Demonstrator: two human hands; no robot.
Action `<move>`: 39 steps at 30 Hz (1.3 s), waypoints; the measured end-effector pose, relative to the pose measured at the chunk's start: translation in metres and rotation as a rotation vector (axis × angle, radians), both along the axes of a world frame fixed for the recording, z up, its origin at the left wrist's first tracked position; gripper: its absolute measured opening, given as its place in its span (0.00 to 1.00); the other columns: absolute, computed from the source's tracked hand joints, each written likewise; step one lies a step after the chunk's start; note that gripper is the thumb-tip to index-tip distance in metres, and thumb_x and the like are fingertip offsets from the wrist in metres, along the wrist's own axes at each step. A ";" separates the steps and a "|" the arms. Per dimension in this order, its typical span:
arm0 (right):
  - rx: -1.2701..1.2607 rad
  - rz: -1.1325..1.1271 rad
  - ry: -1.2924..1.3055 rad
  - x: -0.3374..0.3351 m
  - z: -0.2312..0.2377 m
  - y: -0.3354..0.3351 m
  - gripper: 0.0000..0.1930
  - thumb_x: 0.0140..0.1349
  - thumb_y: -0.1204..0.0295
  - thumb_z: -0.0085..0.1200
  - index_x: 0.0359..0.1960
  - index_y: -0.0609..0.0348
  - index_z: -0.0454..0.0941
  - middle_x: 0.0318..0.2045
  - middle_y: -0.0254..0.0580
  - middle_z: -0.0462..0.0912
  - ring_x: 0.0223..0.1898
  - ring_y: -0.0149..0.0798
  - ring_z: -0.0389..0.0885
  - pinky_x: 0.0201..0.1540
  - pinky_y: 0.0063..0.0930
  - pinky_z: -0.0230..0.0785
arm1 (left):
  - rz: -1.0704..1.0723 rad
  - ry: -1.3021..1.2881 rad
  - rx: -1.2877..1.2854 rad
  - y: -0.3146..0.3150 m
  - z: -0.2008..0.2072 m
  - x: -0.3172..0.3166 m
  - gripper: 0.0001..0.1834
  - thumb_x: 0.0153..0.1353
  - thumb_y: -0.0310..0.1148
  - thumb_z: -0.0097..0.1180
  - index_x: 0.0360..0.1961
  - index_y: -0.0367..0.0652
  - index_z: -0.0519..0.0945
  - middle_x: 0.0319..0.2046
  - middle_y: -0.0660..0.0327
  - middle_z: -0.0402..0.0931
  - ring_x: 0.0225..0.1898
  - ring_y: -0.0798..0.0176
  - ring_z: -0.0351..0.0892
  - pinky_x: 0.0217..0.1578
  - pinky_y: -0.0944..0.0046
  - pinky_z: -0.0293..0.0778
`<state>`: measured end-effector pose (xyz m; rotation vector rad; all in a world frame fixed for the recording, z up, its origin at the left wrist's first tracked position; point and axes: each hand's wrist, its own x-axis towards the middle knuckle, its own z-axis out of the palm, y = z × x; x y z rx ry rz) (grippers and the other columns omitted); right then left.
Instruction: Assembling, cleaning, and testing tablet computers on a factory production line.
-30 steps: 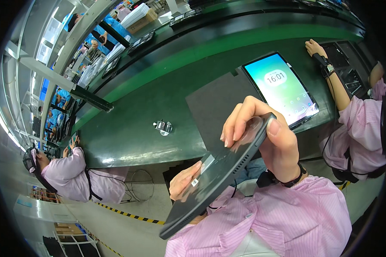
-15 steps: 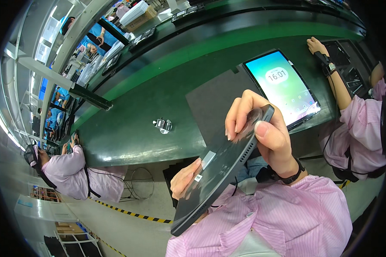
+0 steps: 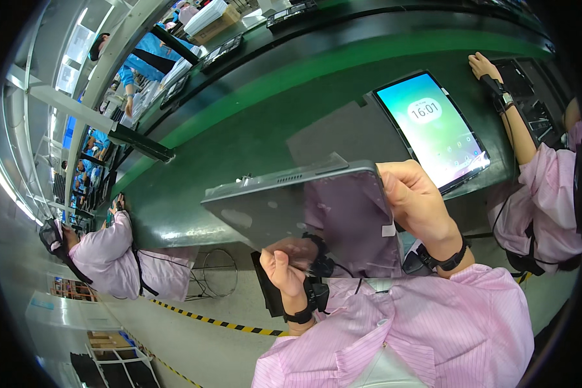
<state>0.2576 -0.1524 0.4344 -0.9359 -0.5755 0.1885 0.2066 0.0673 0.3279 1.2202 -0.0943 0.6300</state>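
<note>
Held up in front of my chest is a dark grey tablet (image 3: 278,216), tilted, its glossy black face turned toward me and mirroring my pink shirt. Clear film with whitish patches covers that face, and some film sticks up past the top edge. A small white tab (image 3: 388,231) sits near its right side. My right hand (image 3: 420,200) grips the right end, thumb in front and fingers mostly hidden behind. At the lower left edge, my left hand (image 3: 283,275) closes on the tablet with its fingertips. Black bands circle both wrists.
On the green table (image 3: 194,194) a second tablet (image 3: 423,123) lies with its screen lit, beside a dark grey mat (image 3: 339,132). A small metal piece is almost hidden behind the held tablet. One co-worker (image 3: 537,174) sits at the right, another (image 3: 103,249) at the left.
The tablet has been turned from its labelled back to its glossy face and levelled out. My right hand went from its upper end to the right side; my left hand shifted to the lower edge.
</note>
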 end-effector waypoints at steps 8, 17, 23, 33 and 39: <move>0.040 -0.027 0.210 0.004 -0.003 -0.001 0.13 0.67 0.63 0.46 0.43 0.61 0.73 0.25 0.20 0.69 0.25 0.14 0.56 0.26 0.15 0.47 | -0.212 0.101 -0.046 0.003 0.002 0.004 0.19 0.64 0.43 0.52 0.39 0.33 0.73 0.28 0.56 0.77 0.27 0.66 0.76 0.32 0.68 0.72; 0.045 -0.025 0.124 0.004 -0.009 -0.003 0.16 0.69 0.61 0.43 0.41 0.64 0.74 0.26 0.25 0.72 0.24 0.16 0.59 0.26 0.13 0.50 | -0.303 0.151 -0.107 0.008 -0.006 0.003 0.16 0.68 0.38 0.46 0.45 0.34 0.71 0.33 0.55 0.79 0.30 0.63 0.79 0.30 0.67 0.75; 0.029 -0.205 0.090 0.002 -0.013 0.000 0.17 0.69 0.62 0.45 0.35 0.66 0.76 0.26 0.28 0.75 0.26 0.17 0.67 0.27 0.13 0.59 | -0.364 0.208 -0.077 0.008 0.002 0.000 0.21 0.66 0.41 0.51 0.46 0.30 0.73 0.37 0.56 0.78 0.35 0.66 0.77 0.39 0.69 0.71; 0.008 -0.300 0.220 0.019 -0.034 -0.009 0.18 0.68 0.60 0.47 0.26 0.59 0.78 0.22 0.24 0.72 0.21 0.16 0.64 0.24 0.12 0.55 | -0.278 0.301 -0.124 -0.004 0.010 0.003 0.12 0.69 0.33 0.44 0.45 0.34 0.73 0.36 0.57 0.78 0.35 0.64 0.78 0.37 0.68 0.74; -0.225 -0.683 0.108 0.027 -0.025 -0.025 0.15 0.66 0.63 0.49 0.43 0.61 0.79 0.33 0.38 0.82 0.34 0.25 0.78 0.36 0.18 0.70 | -0.248 0.568 -0.205 -0.014 0.015 0.024 0.10 0.67 0.34 0.50 0.43 0.39 0.77 0.37 0.64 0.79 0.36 0.71 0.77 0.36 0.73 0.71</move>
